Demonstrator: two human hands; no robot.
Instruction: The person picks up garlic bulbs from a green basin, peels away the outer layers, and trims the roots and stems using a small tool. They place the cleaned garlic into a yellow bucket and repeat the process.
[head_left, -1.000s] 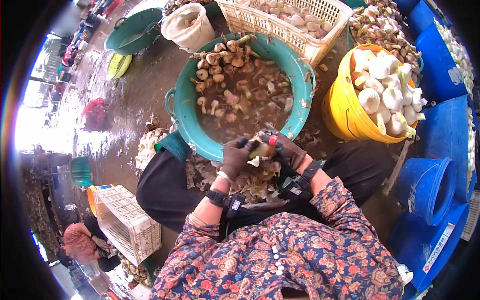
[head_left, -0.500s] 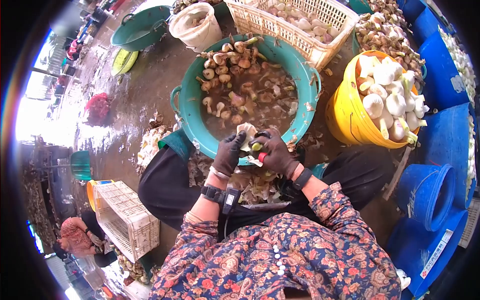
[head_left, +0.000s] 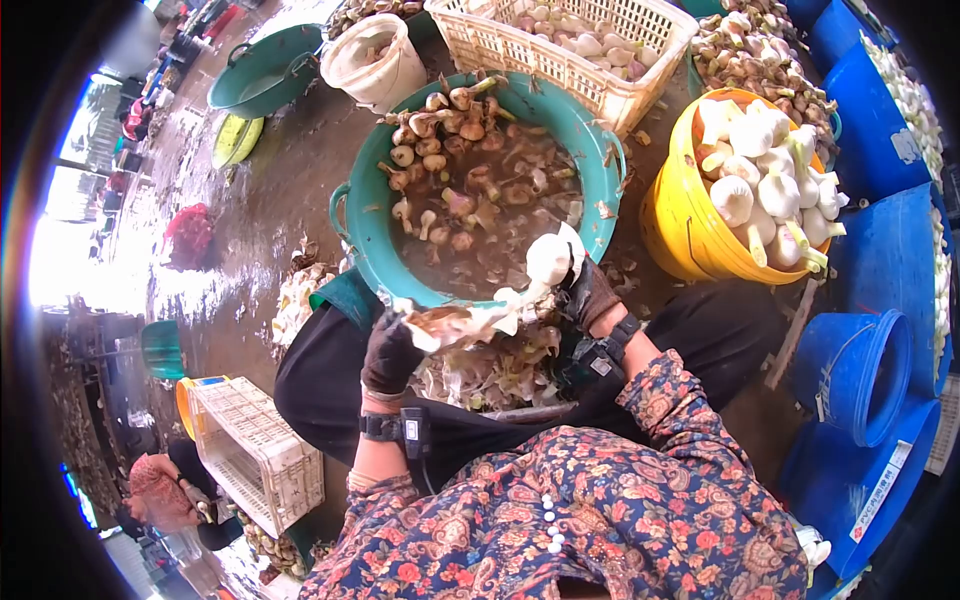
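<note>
My left hand (head_left: 391, 352), in a dark glove, is closed on a long strip of garlic skin (head_left: 455, 325) in front of the green basin. My right hand (head_left: 592, 297), also gloved, grips a white peeled garlic bulb (head_left: 548, 260) over the basin's near rim. The strip reaches across to the lower part of the bulb. Unpeeled bulbs (head_left: 431, 145) float in brown water in the green basin (head_left: 361, 250). A heap of peelings (head_left: 490, 372) lies between my legs, below the hands.
A yellow bucket (head_left: 665, 220) of peeled garlic stands at the right, with blue tubs (head_left: 850, 370) beyond it. Behind the basin are a garlic crate (head_left: 600, 90) and a white bucket (head_left: 385, 75). An empty crate (head_left: 250, 440) and another person (head_left: 165, 490) are at the lower left.
My hands have moved apart, the left one down and to the left, the right one rightward. The skin now stretches between them and the white bulb is exposed.
</note>
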